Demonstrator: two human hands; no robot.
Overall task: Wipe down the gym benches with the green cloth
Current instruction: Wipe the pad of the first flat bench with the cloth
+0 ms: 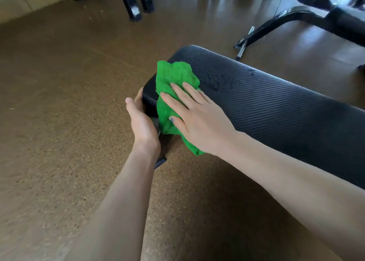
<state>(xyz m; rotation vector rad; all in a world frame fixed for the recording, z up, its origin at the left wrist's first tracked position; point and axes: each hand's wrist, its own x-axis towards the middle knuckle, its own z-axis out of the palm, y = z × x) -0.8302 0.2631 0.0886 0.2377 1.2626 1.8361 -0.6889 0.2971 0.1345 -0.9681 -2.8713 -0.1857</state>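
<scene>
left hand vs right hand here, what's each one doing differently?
The right hand lies flat, fingers spread, pressing the green cloth onto the bench pad; the left hand touches no cloth and cups the pad's end edge. The right hand rests on top of the pad, the left against its side. Both are bare and in contact with the same bench.
</scene>
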